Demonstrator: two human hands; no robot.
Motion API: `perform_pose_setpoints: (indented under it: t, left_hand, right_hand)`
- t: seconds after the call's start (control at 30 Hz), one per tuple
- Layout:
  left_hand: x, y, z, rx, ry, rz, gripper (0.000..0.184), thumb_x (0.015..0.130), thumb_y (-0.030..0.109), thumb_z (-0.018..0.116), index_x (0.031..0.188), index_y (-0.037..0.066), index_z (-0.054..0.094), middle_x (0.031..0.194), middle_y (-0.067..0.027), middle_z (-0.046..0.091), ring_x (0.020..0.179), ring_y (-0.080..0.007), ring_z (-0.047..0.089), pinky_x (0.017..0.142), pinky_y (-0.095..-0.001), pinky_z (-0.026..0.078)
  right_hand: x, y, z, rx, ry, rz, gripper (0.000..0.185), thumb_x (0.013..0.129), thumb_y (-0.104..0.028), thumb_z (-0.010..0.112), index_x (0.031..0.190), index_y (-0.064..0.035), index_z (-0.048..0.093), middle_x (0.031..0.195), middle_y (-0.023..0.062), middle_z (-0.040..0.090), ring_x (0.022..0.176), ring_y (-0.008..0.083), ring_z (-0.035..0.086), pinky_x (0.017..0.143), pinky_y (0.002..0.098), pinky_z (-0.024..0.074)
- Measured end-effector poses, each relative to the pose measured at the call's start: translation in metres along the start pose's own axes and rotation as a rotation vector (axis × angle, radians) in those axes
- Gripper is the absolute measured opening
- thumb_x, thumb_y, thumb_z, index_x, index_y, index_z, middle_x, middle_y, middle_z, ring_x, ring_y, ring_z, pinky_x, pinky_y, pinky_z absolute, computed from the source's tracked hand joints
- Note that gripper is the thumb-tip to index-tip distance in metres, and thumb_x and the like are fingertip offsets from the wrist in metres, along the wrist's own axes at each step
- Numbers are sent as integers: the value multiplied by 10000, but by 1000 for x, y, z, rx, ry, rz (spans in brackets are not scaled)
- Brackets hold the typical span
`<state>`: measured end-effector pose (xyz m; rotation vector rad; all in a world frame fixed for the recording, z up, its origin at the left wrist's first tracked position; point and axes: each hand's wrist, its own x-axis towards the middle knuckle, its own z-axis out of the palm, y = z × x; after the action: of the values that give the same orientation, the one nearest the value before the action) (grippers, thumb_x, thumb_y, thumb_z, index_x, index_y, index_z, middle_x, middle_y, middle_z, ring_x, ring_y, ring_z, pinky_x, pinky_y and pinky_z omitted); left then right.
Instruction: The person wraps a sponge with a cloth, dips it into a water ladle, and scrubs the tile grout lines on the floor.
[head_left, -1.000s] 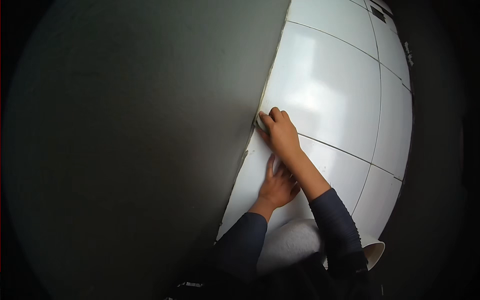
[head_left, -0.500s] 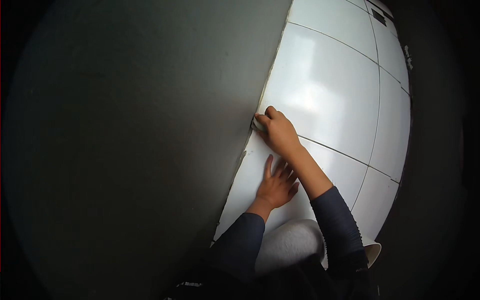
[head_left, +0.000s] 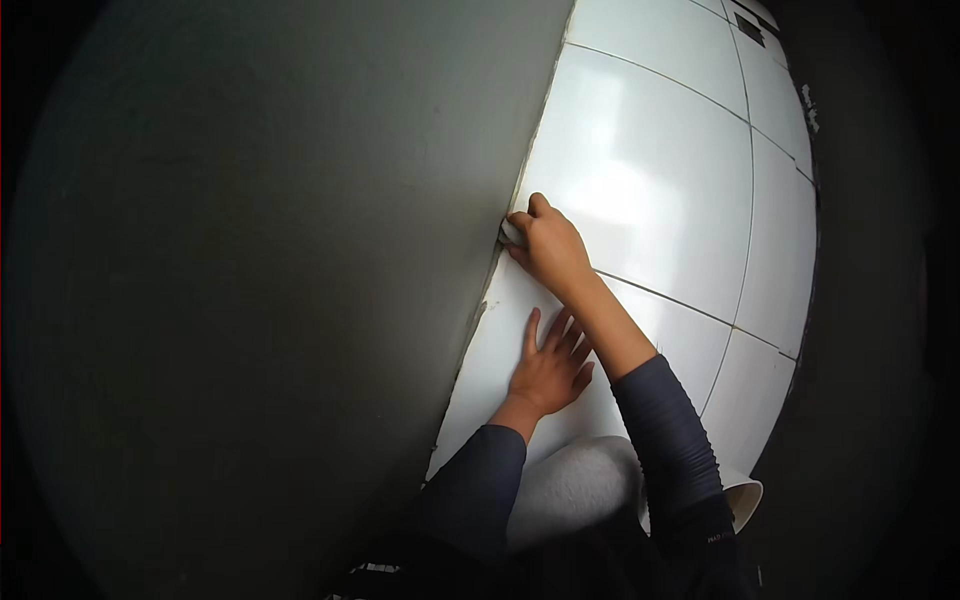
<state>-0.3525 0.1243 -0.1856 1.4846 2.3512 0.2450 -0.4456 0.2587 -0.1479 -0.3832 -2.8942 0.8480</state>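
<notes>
My right hand (head_left: 552, 245) is closed around a small pale, flat piece (head_left: 511, 233), which touches the joint where the white tiles (head_left: 650, 160) meet the dark grey wall (head_left: 300, 250). What exactly the piece is, I cannot make out. Below and left of that forearm, my left hand (head_left: 548, 370) lies on the lower tile (head_left: 480, 380) with its fingers spread and nothing in it. A rough, pale edge line runs along the joint above and below the held piece.
Beside my right sleeve is the rim of a white container (head_left: 748, 500). A grey-clad knee (head_left: 580, 490) rests at the bottom. Near the top right, a dark square (head_left: 750, 29) interrupts the tiles. Dark grout lines divide them.
My right hand has shifted slightly up and left along the joint with the pale piece. My left hand's fingers have spread a little on the tile.
</notes>
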Motion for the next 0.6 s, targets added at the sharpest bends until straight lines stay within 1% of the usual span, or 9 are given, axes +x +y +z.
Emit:
perform_pose_setpoints:
  t: [0.07, 0.1, 0.17, 0.27, 0.33, 0.37, 0.43, 0.47, 0.6]
  left_hand:
    - [-2, 0, 1, -9, -22, -11, 479, 934, 386, 425, 1348, 145, 430, 1473, -77, 320, 1437, -260, 145, 1129, -623, 45]
    - [-2, 0, 2, -14, 70, 11, 476, 935, 384, 422, 1344, 140, 432, 1472, -78, 321, 1438, -261, 141, 1129, -623, 46]
    - [-1, -3, 3, -12, 166, 31, 473, 937, 383, 419, 1340, 136, 433, 1471, -79, 322, 1439, -262, 137, 1130, -622, 46]
    - [0, -1, -2, -51, 131, 25, 486, 937, 380, 419, 1355, 131, 409, 1482, -82, 300, 1446, -264, 119, 1129, -623, 58]
    - [1, 2, -12, 14, -141, -21, 492, 939, 379, 415, 1364, 133, 392, 1489, -84, 283, 1452, -265, 100, 1127, -623, 69]
    - [1, 2, -7, 13, -139, -18, 492, 939, 379, 415, 1364, 133, 392, 1489, -84, 283, 1452, -265, 100, 1127, -623, 69]
    - [0, -1, 1, 49, 75, 13, 570, 887, 412, 522, 1387, 159, 416, 1456, -85, 318, 1428, -272, 138, 1124, -621, 36]
    - [-3, 0, 6, 51, 67, 17, 570, 887, 412, 522, 1387, 159, 416, 1456, -85, 318, 1428, -272, 138, 1124, -621, 36]
    - [-2, -2, 6, 0, 163, 33, 538, 889, 386, 517, 1366, 149, 443, 1443, -96, 337, 1428, -279, 146, 1121, -627, 54]
  right_hand:
    - [9, 5, -3, 6, 38, -9, 366, 715, -101, 752, 1067, -48, 666, 976, 139, 532, 863, 310, 599, 762, 395, 517]
    - [19, 9, -3, -46, 92, 18, 356, 711, -104, 752, 1051, -37, 669, 965, 144, 534, 857, 310, 603, 754, 399, 516]
    - [31, 14, -1, -67, 143, 42, 230, 694, -76, 740, 894, -9, 647, 991, 145, 532, 840, 295, 607, 699, 398, 545]
    - [23, 7, -1, -23, 62, 47, 228, 688, -73, 741, 885, 0, 652, 983, 149, 535, 801, 306, 612, 692, 407, 543]
    - [5, 0, 1, -19, 1, 4, 288, 697, -94, 750, 958, -9, 662, 970, 148, 539, 809, 315, 614, 718, 409, 533]
    - [1, -1, 0, -19, -22, -7, 352, 707, -114, 756, 1034, -19, 668, 961, 145, 539, 826, 319, 612, 746, 406, 524]
    - [10, 7, 0, -27, 63, -33, 287, 702, -92, 747, 963, -11, 662, 972, 146, 541, 813, 315, 611, 718, 407, 534]
    - [15, 11, 2, -32, 137, -56, 222, 697, -70, 737, 893, -3, 656, 982, 147, 543, 800, 310, 611, 689, 407, 544]
    - [24, 13, 1, -8, 150, 47, 240, 688, -57, 743, 908, -10, 662, 970, 135, 535, 823, 301, 612, 722, 402, 542]
